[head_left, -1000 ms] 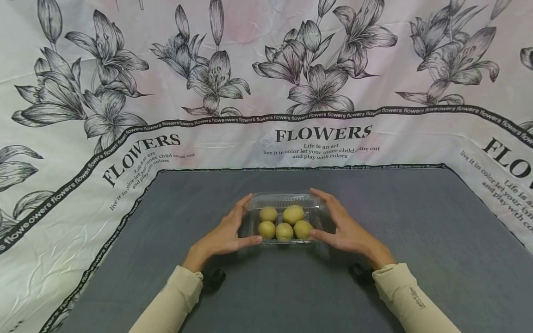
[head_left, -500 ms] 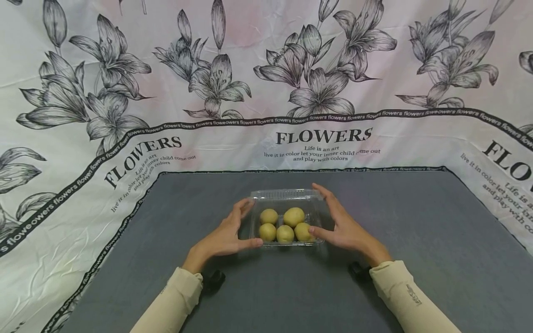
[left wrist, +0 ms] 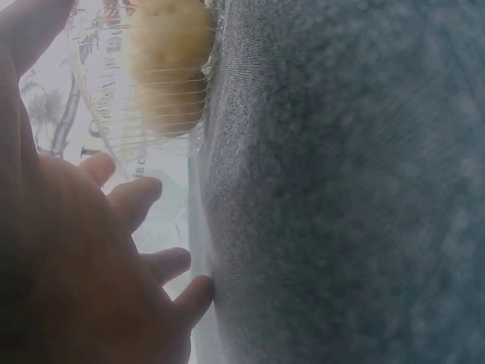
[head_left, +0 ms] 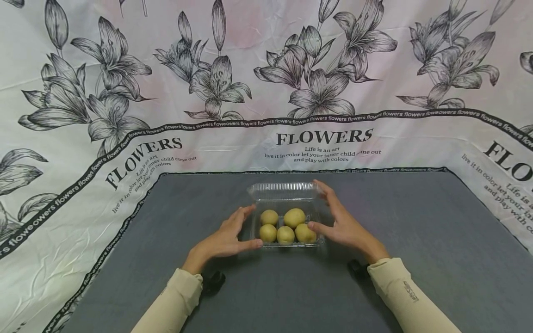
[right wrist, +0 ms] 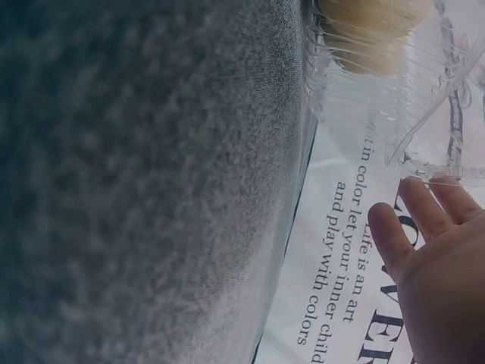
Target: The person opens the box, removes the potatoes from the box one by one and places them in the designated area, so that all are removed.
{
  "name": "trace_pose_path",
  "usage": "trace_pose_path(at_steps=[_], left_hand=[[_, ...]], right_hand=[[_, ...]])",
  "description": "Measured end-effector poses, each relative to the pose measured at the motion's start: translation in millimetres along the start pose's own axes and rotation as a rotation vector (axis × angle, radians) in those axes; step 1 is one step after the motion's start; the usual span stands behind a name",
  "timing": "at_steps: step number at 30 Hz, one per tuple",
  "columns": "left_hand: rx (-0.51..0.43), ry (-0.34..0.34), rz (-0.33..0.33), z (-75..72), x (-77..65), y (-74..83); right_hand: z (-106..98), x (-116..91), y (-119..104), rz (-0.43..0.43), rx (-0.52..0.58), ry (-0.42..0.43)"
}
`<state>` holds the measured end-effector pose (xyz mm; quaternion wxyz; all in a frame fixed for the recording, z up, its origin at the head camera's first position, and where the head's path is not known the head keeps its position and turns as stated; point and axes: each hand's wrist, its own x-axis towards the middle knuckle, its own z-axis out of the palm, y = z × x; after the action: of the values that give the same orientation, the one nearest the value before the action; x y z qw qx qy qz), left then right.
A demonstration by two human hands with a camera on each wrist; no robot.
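A clear plastic clamshell box [head_left: 287,246] sits on the table with several small yellow potatoes [head_left: 285,235] inside. Its lid [head_left: 285,190] is tilted up, the far edge raised above the base. My right hand [head_left: 347,224] is at the box's right side; in the right wrist view its straight fingertips [right wrist: 415,189] meet the lifted lid's edge [right wrist: 424,125]. The right thumb overlaps the rightmost potato. My left hand [head_left: 225,238] lies along the left side, fingers spread and relaxed, thumb at the front left corner. In the left wrist view potatoes [left wrist: 170,45] show through the ribbed wall.
A grey cloth-covered table [head_left: 275,296] spreads around the box. Behind it hangs a white floral curtain [head_left: 233,143] with printed lettering. Dark wrist cameras [head_left: 214,282] sit under both forearms, which wear cream sleeves [head_left: 170,300].
The box's lid has risen at its far edge, along with my right fingers. My left fingertips have drawn slightly back from the lid, while the left thumb stays at the front corner.
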<state>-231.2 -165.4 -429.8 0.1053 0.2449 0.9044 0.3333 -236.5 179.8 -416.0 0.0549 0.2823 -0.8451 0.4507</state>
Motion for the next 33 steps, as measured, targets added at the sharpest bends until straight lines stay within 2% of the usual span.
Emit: trace_pose_path(at_steps=[8,16,33], left_hand=[[0.008,-0.005,0.006,-0.1,0.7,-1.7],[0.026,-0.008,0.008,0.8,0.0,-2.2],[0.036,0.001,-0.007,2.3,-0.1,0.0]], right_hand=[[-1,2,0,0.039,0.002,0.003],[-1,5,1,-0.004,0.020,-0.002],[-3,17,6,0.001,0.084,0.023]])
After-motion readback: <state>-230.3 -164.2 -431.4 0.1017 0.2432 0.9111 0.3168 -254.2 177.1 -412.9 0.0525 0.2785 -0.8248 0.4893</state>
